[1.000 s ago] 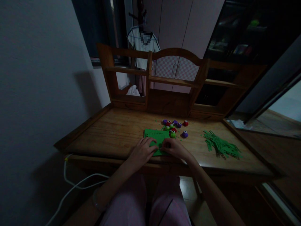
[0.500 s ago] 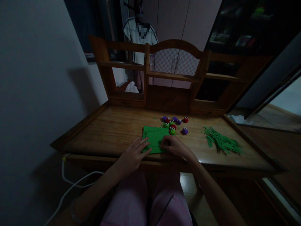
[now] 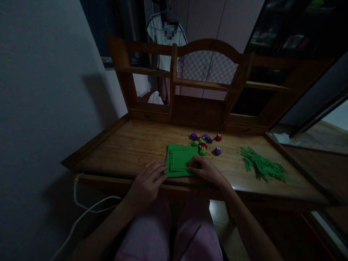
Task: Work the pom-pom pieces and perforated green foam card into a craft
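Note:
A square green sheet (image 3: 179, 159) with rows of punched holes along its edges lies flat near the front edge of the wooden desk (image 3: 130, 145). My left hand (image 3: 146, 181) rests at the desk's front edge, fingers stretched out, the fingertips touching the sheet's left edge. My right hand (image 3: 206, 169) sits on the sheet's right side with its fingers curled down; what is under them is hidden. Several small punches (image 3: 204, 142), red, purple and green, cluster just beyond the sheet.
A pile of green strips (image 3: 262, 166) lies at the desk's right. A wooden shelf unit (image 3: 201, 83) rises along the desk's back. A white cable (image 3: 81, 214) hangs at the lower left by the wall. My legs in pink trousers are below.
My left hand has slid off the sheet toward the front left, uncovering it. The right hand has stayed on the sheet's right side. The view has shifted slightly.

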Available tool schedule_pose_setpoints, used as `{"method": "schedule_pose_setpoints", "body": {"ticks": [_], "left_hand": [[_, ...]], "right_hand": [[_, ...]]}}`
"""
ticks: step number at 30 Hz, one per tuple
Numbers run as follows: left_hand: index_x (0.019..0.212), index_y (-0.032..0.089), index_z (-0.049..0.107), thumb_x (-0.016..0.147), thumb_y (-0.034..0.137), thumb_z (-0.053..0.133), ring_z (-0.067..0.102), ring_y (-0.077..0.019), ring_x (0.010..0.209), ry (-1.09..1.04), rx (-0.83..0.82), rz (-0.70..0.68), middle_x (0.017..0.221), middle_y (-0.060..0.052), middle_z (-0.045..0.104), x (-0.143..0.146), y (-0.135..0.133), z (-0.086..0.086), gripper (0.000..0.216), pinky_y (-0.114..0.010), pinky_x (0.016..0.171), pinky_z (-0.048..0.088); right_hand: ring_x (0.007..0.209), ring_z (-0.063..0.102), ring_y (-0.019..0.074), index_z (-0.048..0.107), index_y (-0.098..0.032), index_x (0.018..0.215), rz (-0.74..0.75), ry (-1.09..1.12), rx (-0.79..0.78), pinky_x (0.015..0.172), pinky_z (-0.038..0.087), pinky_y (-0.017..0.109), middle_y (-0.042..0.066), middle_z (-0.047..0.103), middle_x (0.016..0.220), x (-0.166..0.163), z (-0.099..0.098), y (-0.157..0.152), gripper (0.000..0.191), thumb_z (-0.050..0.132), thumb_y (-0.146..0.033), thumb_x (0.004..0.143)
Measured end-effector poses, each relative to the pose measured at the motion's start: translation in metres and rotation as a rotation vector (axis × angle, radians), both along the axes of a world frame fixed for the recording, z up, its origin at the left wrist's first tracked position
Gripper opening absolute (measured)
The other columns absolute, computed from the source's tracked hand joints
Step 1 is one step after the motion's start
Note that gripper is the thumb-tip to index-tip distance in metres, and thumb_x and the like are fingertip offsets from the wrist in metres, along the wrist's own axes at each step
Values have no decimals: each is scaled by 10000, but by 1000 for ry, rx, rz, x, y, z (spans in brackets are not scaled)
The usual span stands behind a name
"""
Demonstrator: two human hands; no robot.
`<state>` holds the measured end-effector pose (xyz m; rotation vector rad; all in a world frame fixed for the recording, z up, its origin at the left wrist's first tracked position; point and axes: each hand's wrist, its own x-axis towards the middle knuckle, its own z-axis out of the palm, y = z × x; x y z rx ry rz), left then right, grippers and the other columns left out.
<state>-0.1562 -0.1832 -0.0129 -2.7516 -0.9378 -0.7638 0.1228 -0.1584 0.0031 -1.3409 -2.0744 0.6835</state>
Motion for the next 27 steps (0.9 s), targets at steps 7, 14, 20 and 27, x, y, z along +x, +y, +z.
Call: {"method": "schedule_pose_setpoints", "body": {"ticks": [7, 14, 20, 27], "left_hand": [[1269, 209, 513, 895, 180, 420, 347, -233, 1319, -123, -74, 72, 1395, -77, 439, 29, -2, -1, 386, -507, 1122, 261], [1357, 245, 445, 905, 353, 475, 273, -268, 1362, 3, -63, 33, 1440, -75, 393, 31, 4, -13, 466, -532, 1111, 240], [1412, 252, 350, 931, 332, 430, 252, -238, 1377, 45, -74, 10, 1454, -29, 381, 31, 0, -16, 494, -515, 1131, 196], [1430, 219, 310, 948, 293, 393, 232, -219, 1389, 66, -72, -19, 1451, -31, 385, 31, 1, -15, 495, -490, 1138, 198]], "right_hand": [[730, 572, 141, 637, -177, 831, 16, 63, -35, 653, 412, 245, 14, 640, 789, 2, 1, -1, 136, 638, -313, 823], [836, 607, 161, 669, -184, 908, 84, 131, -183, 758, 451, 276, 31, 675, 900, 17, -3, 9, 170, 614, -328, 836], [831, 614, 160, 674, -183, 938, 132, 215, -245, 745, 468, 278, 39, 680, 917, 25, -6, 12, 194, 625, -334, 826], [812, 605, 165, 672, -170, 947, 75, 149, -146, 733, 473, 280, 47, 671, 894, 19, -4, 6, 192, 604, -314, 840]]}}
